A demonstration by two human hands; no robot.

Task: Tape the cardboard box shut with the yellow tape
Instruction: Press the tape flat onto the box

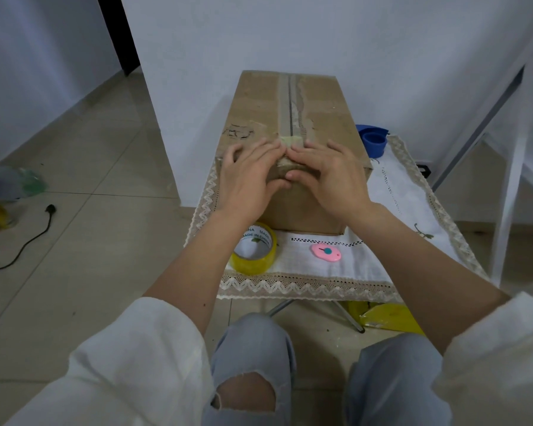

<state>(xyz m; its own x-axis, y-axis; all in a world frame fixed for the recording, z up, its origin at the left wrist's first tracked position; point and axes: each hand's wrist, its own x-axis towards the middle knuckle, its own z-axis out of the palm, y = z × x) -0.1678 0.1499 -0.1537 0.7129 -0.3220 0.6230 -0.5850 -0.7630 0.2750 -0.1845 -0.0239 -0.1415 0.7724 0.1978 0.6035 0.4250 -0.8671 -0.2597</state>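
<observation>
A long cardboard box [317,112] lies on a small cloth-covered table [391,192], its top flaps closed along a centre seam. A short strip of yellowish tape [292,142] sits over the near end of that seam. My left hand [250,176] and my right hand [330,173] rest flat on the box's near top edge, fingers spread and meeting over the tape, thumbs on the front face. The yellow tape roll [254,252] lies on the cloth in front of the box, to the left, under my left forearm.
A small pink cutter [326,252] lies on the cloth right of the roll. A blue tape dispenser [373,139] stands behind the box on the right. A white frame [505,179] stands at the right. A black power cable [28,238] runs across the floor tiles.
</observation>
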